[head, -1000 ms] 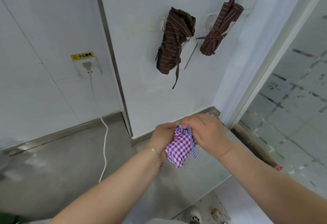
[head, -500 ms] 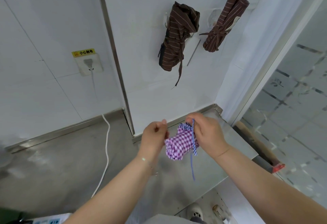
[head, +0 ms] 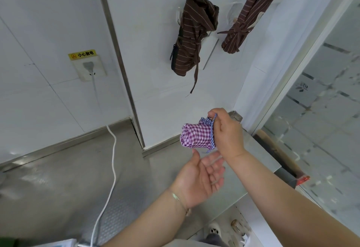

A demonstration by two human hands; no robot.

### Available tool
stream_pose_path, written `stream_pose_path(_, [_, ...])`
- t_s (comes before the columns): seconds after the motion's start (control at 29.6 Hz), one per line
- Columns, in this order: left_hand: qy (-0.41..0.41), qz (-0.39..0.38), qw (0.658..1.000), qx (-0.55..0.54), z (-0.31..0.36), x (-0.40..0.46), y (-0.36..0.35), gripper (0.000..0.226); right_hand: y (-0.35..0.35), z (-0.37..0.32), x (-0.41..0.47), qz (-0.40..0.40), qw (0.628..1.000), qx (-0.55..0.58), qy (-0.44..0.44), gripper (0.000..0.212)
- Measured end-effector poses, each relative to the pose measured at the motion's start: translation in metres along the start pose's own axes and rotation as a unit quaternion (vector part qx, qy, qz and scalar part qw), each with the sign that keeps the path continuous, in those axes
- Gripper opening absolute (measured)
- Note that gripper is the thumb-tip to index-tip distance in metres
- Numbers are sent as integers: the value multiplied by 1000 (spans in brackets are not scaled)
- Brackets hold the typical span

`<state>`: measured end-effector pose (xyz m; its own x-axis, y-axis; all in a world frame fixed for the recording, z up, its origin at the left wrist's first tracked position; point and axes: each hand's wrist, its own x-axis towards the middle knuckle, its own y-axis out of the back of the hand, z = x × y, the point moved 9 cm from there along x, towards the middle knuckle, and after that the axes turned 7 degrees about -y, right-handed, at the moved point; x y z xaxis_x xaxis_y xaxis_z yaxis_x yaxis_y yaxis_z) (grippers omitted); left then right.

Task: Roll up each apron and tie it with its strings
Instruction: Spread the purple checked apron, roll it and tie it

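A rolled purple-and-white checked apron [head: 194, 136] is held in the air above the steel counter. My right hand [head: 227, 132] grips its right end and pinches the blue striped string [head: 212, 129] that wraps around the roll. Below the roll, my left hand [head: 200, 178] is palm up with relaxed fingers and holds nothing. Two brown striped aprons hang on the white wall: a loosely rolled one [head: 191, 38] with a dangling string, and a tightly tied one [head: 246, 18] to its right.
The steel counter [head: 58, 178] runs along the tiled wall. A white cable [head: 111, 168] crosses it from the wall socket [head: 88, 69]. A glass partition [head: 321, 110] stands at the right. Shoes and the floor show below the counter edge.
My left hand has let go of the string and dropped below the roll, palm up. My right hand has lifted the roll and turned it sideways, with the string around it.
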<state>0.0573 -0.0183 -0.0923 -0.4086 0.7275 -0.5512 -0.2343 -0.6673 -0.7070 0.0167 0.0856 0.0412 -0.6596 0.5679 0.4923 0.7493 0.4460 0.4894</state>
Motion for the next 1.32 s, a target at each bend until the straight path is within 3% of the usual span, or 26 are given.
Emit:
stream_pose_path(0.2, [-9,87,994,-71,21,8,9,23,2,-9,-5,9,998,-14,65,39])
stream_pose_path(0.41, [-81,115,990,-28,50,11,22,24,6,-15,-11,1,991,-16,131,31])
stream_pose_path(0.57, [-175,21,984,10,86,1,-6,44,11,-15,-11,-4,992,37,117,30])
stream_pose_path(0.74, [-257,-29,962,91,109,-6,-20,24,8,-20,-5,-34,992,66,106,28])
stream_pose_path(0.81, [-271,-48,954,120,114,-8,-24,29,7,-22,-4,-43,992,65,103,28])
stream_pose_path(0.95, [-263,-65,947,170,123,-7,-25,34,3,-23,-2,-70,990,82,86,28])
stream_pose_path(1.08, [-204,-91,949,223,124,-7,-32,27,-2,-31,-4,-92,983,109,114,30])
stream_pose_path(1.18, [-181,-104,932,296,129,-8,-34,28,-10,-31,-6,-137,974,155,96,31])
stream_pose_path(1.25, [-173,-117,915,346,130,-9,-36,29,-13,-32,-8,-154,975,121,105,29])
stream_pose_path(1.32, [-173,-118,900,382,133,-11,-38,28,-16,-30,-10,-183,973,111,89,40])
